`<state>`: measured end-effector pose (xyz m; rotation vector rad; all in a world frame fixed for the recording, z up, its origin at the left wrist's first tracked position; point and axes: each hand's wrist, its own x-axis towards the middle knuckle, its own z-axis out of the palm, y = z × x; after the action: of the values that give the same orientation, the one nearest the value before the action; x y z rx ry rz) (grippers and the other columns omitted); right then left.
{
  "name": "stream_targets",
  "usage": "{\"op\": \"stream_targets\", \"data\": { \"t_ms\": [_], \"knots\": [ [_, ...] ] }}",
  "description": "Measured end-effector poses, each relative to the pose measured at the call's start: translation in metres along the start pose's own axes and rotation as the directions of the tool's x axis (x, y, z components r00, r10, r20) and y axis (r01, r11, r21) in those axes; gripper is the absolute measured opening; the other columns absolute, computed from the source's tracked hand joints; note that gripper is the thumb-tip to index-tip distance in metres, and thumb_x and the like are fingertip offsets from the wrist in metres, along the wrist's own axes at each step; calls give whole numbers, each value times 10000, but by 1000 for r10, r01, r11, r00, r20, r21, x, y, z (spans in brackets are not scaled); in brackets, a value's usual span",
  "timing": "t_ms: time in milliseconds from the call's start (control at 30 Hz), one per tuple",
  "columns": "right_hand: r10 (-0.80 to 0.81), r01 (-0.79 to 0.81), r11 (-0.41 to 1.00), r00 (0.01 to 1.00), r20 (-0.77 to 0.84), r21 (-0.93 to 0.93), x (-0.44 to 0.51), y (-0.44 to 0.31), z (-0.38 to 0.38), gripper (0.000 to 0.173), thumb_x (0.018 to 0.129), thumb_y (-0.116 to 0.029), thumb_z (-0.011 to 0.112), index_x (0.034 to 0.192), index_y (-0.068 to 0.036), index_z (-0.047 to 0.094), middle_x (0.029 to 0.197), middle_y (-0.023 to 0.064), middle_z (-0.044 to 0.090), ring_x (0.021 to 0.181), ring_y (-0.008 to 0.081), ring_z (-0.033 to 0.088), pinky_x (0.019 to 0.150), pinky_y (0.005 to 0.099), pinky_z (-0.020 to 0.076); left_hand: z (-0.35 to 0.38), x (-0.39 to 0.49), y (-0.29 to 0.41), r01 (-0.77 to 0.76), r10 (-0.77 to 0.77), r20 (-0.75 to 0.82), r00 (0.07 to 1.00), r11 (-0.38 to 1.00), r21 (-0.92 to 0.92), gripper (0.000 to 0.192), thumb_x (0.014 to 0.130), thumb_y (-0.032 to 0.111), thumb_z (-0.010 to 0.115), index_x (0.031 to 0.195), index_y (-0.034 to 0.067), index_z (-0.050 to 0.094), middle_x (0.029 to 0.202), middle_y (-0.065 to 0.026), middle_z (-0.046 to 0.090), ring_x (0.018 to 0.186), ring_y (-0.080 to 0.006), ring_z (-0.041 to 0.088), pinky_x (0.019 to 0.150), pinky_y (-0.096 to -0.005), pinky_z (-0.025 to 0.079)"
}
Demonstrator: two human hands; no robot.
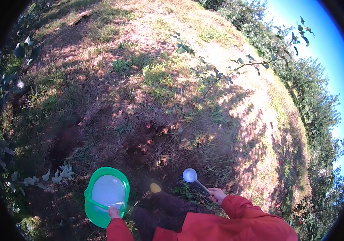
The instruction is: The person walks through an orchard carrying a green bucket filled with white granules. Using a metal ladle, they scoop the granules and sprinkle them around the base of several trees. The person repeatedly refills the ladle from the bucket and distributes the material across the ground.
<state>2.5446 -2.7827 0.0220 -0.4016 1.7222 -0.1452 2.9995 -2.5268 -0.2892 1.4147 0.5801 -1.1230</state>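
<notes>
My left hand (114, 212) grips the handle of a green plastic bucket (126, 182), which hangs at the lower left. White granular material (108, 190) fills much of the bucket. Out to the right, my right hand (217, 195) is closed around the long handle of a ladle (201, 186). The round bowl (189, 175) of the ladle looks pale inside; whether it holds any of the white material I cannot tell. Bare soil and dry grass lie under both.
Grassy, sun-dappled ground (160, 81) spreads ahead. A leafy branch (244, 64) reaches in from the upper right, and another low branch (47, 180) stands left of the bucket. Trees (313, 93) line the right side. The yellow toe of a boot (155, 188) shows between bucket and ladle.
</notes>
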Motion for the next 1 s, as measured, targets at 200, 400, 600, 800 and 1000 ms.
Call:
{"op": "stream_targets", "data": {
  "t_ms": [200, 400, 600, 800, 1000],
  "knots": [
    [-22, 21, 1000, 999, -27, -21, 7, -14, -16, 257, 848, -123, 468, 1099, -180, 461, 574, 7, 460, 379, 53, 360, 318, 179, 262, 50, -77, -8, 194, -211, 86, 974, 965, 176, 351, 796, 227, 496, 1112, 98, 413, 902, -113, 508, 781, -292, 509, 696, -395, 426],
    [-57, 55, 993, 998, 10, 104, 8, -44, 0, 187, 838, -117, 463, 1005, -201, 482, 572, 17, 450, 356, 50, 331, 303, 175, 244, 66, -119, 46, 104, -127, 91, 988, 969, 223, 336, 805, 224, 492, 1098, 76, 419, 897, -116, 513, 786, -300, 513, 708, -392, 432],
    [-84, 86, 988, 996, -15, 125, 28, -33, 14, 91, 822, -92, 428, 819, -150, 499, 530, 13, 421, 347, 63, 329, 301, 200, 252, 73, -147, 86, 30, -49, 72, 996, 971, 239, 333, 805, 221, 492, 1094, 73, 421, 897, -116, 514, 787, -299, 514, 710, -392, 433],
    [-105, 106, 994, 993, -46, 16, 37, -28, 14, 161, 798, -80, 425, 645, -64, 474, 473, 27, 423, 326, 113, 369, 291, 248, 278, 121, -169, 65, 63, -112, 149, 982, 951, 302, 330, 805, 219, 493, 1091, 70, 423, 897, -116, 514, 789, -299, 515, 712, -393, 434],
    [-165, 151, 984, 973, -158, -96, 42, -24, -7, 163, 794, -138, 470, 669, -55, 534, 540, 56, 492, 428, 169, 476, 346, 295, 358, 144, -173, 61, 73, -144, 199, 969, 942, 326, 327, 805, 216, 493, 1087, 67, 425, 897, -117, 515, 790, -298, 516, 715, -393, 435]
  ]
}}
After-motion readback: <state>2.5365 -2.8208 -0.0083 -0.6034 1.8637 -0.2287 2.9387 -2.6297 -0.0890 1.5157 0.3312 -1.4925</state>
